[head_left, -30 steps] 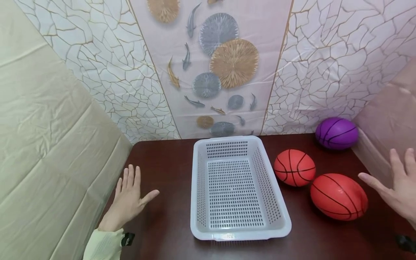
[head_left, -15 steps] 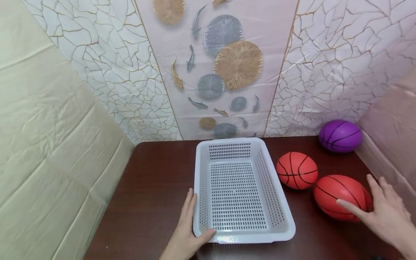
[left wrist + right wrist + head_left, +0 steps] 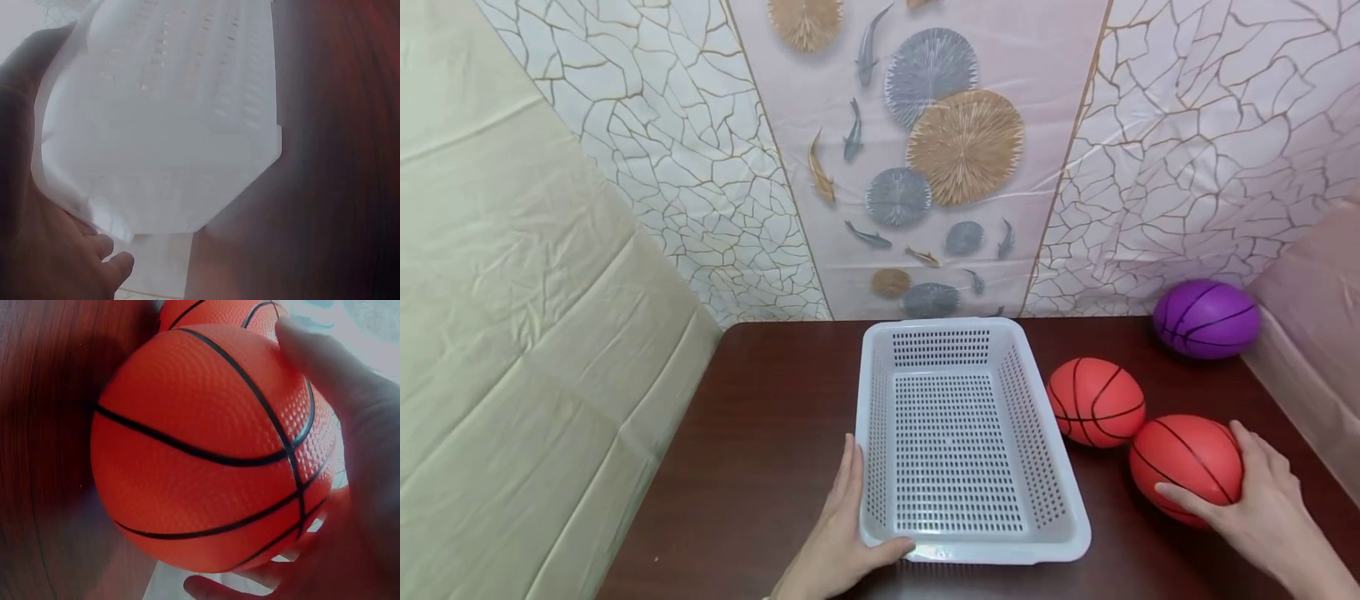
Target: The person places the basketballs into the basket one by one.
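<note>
Your right hand (image 3: 1262, 512) grasps the near red ball (image 3: 1183, 467) at the right of the table (image 3: 760, 433), thumb across its near side, fingers around its right; set thumb and fingertips opposite each other about its widest part (the pebbled skin should help) and squeeze evenly, since a lopsided hold would likely let it roll; mind the far red ball (image 3: 1093, 400) close by, farther and to the left, which a nudge could shift; your left hand (image 3: 838, 542) clasps the near-left corner of the white basket (image 3: 977, 552), though the washed-out left-wrist view leaves its firmness unclear; a light, steady hold should suffice.
</note>
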A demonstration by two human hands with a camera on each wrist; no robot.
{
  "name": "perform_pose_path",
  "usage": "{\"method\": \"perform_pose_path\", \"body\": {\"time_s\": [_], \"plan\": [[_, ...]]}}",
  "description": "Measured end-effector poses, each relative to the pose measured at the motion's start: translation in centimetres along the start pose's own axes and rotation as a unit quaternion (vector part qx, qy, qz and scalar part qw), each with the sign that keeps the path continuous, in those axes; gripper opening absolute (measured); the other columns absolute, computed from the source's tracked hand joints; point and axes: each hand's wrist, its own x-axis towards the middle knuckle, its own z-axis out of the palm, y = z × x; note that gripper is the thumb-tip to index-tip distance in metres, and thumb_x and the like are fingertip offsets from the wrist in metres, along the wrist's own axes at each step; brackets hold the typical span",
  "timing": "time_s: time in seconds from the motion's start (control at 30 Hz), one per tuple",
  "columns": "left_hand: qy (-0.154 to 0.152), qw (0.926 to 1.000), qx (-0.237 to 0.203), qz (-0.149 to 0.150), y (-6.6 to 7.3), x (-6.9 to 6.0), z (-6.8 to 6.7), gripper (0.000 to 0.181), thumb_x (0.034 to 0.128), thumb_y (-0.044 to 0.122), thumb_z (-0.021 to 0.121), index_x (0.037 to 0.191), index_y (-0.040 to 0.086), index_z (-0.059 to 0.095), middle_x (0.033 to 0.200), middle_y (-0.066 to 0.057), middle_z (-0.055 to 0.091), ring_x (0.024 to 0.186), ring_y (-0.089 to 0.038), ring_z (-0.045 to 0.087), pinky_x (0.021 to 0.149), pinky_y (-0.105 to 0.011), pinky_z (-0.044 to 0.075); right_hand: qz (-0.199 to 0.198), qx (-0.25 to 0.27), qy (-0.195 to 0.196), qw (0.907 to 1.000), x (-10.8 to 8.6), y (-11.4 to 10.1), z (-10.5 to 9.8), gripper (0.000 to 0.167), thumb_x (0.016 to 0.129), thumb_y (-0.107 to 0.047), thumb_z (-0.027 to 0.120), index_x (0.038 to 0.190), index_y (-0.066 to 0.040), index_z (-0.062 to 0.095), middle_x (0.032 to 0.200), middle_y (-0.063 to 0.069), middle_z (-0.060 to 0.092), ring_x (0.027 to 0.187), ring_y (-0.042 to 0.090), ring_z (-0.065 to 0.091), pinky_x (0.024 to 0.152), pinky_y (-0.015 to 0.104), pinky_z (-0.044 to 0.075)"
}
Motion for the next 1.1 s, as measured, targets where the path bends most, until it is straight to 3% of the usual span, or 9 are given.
{"method": "perform_pose_path", "body": {"time_s": [0.2, 0.57, 0.8, 1.1], "plan": [[-0.011, 0.9999, -0.002, -0.008, -0.2, -0.1, -0.4, 0.129, 0.0704, 0.065, 0.075, 0.156, 0.012, -0.006, 0.163, -0.001, -0.010, 0.147, -0.026, 0.007, 0.108, -0.059, 0.023, 0.034, -0.009, -0.003, 0.9994, 0.0, -0.3, 0.0, 0.117, 0.077, -0.047, 0.079, 0.152, 0.006, 0.006, 0.141, 0.048, 0.011, 0.117, 0.069, 0.017, 0.087, 0.077, 0.021], [-0.006, 1.0000, -0.002, -0.004, -0.2, 0.0, -0.3, 0.127, 0.0721, 0.065, 0.074, 0.156, 0.012, -0.004, 0.163, -0.002, -0.010, 0.147, -0.031, 0.008, 0.107, -0.062, 0.024, 0.066, -0.013, 0.016, 0.9976, 0.6, -0.5, -0.1, 0.115, 0.078, -0.051, 0.076, 0.150, 0.010, 0.011, 0.131, 0.053, 0.019, 0.112, 0.068, 0.019, 0.085, 0.072, 0.021], [-0.010, 0.9998, -0.001, -0.015, 0.0, 0.1, -0.2, 0.127, 0.0710, 0.068, 0.072, 0.157, 0.013, -0.004, 0.162, 0.001, -0.010, 0.147, -0.026, 0.007, 0.109, -0.059, 0.022, 0.085, -0.002, 0.024, 0.9961, 0.8, -1.1, -1.1, 0.114, 0.079, -0.051, 0.075, 0.150, 0.010, 0.010, 0.130, 0.051, 0.021, 0.115, 0.065, 0.018, 0.085, 0.072, 0.022], [-0.006, 0.9997, 0.019, -0.011, 0.1, 0.1, -0.2, 0.128, 0.0711, 0.069, 0.072, 0.156, 0.011, -0.004, 0.163, -0.001, -0.009, 0.147, -0.027, 0.008, 0.109, -0.059, 0.023, 0.055, 0.048, 0.067, 0.9951, 0.1, -3.5, -2.7, 0.108, 0.076, -0.038, 0.081, 0.153, 0.003, 0.017, 0.140, 0.042, 0.027, 0.131, 0.056, 0.018, 0.094, 0.073, 0.021]]}}
